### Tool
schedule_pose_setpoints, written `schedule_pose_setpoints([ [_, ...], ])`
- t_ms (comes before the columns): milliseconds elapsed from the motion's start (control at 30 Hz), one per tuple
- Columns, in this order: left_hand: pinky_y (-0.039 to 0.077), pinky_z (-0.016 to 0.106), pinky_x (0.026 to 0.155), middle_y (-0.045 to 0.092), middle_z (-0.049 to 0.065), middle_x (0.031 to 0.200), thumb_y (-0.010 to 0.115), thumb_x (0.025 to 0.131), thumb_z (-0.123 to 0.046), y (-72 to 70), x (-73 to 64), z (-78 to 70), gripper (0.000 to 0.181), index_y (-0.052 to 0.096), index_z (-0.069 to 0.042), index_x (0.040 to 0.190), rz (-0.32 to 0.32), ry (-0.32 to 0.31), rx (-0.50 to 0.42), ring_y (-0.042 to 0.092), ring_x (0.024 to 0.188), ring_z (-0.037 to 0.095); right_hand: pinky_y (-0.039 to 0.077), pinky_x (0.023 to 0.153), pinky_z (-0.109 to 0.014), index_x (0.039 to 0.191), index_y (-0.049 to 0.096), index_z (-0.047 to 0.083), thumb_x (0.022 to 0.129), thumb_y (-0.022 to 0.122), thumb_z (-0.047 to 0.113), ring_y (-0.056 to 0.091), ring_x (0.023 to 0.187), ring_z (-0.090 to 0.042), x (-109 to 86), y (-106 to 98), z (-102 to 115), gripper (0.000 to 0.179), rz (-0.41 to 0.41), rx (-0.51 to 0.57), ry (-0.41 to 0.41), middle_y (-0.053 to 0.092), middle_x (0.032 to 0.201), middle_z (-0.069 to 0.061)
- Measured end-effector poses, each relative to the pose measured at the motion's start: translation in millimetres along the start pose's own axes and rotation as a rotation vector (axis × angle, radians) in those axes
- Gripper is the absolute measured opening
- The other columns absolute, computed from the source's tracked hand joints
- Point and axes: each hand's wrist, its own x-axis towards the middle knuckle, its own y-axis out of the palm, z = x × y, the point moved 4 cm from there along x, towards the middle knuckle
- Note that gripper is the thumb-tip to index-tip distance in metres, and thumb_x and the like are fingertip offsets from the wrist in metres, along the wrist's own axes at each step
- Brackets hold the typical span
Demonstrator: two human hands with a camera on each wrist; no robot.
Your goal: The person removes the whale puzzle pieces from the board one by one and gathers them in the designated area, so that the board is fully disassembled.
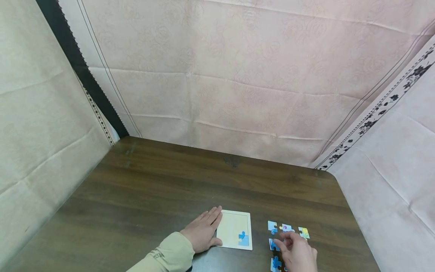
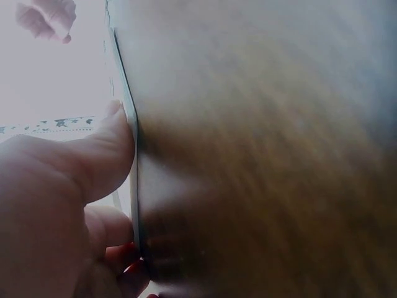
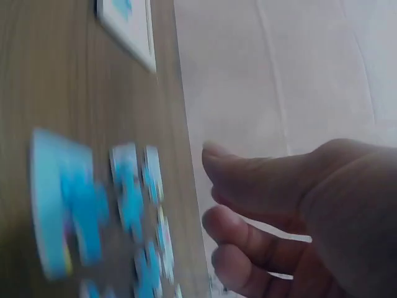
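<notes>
A pale puzzle tray (image 1: 229, 226) lies on the table with one blue jigsaw piece (image 1: 243, 241) in its near right corner. My left hand (image 1: 203, 233) rests against the tray's left edge, fingers mostly straight; thumb and fingertips touch the rim in the left wrist view. To the right, several loose jigsaw pieces (image 1: 272, 225) lie spread out, mostly blue, one with yellow (image 1: 304, 232). Above them hovers my right hand (image 1: 300, 254), fingers bent and partly covering the pieces. Nothing shows between its thumb and fingers (image 3: 232, 226) in the right wrist view.
The dark wooden table (image 1: 153, 181) extends to the back and left of the tray. Pale patterned cloth (image 1: 238, 83) hangs behind the table and along both sides. A black strip (image 1: 85, 68) runs down the back left corner.
</notes>
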Motion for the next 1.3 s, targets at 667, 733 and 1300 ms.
schedule_pose_setpoints([
  [667,0.025,0.037,0.116,0.018,0.010,0.161,0.051,0.093,-0.057,-1.2,-0.5,0.3,0.080,0.032,-0.004,0.151,-0.004,0.007,-0.017,0.019,0.146,0.024,0.027,0.086,-0.058,0.108,0.075,0.018,0.077,0.082,0.032,0.040,0.094,-0.026,1.3,53,64,0.034,0.027,-0.104,-0.227,0.052,0.093,0.000],
  [733,0.025,0.038,0.116,0.019,0.011,0.161,0.051,0.094,-0.057,-1.3,-1.0,0.3,0.080,0.032,-0.004,0.151,-0.010,0.010,-0.015,0.020,0.146,0.024,0.027,0.085,-0.058,0.106,0.075,0.019,0.076,0.082,0.032,0.040,0.092,-0.025,0.9,55,65,0.033,0.025,-0.109,-0.245,0.052,0.092,0.002],
  [1300,0.025,0.038,0.115,0.019,0.010,0.160,0.051,0.093,-0.058,-2.3,0.4,0.4,0.081,0.033,-0.005,0.151,-0.005,0.001,-0.010,0.020,0.146,0.024,0.027,0.081,-0.056,0.090,0.075,0.025,0.075,0.084,0.028,0.038,0.090,-0.026,5.9,61,65,0.018,0.094,-0.142,-0.187,0.050,0.089,0.001],
])
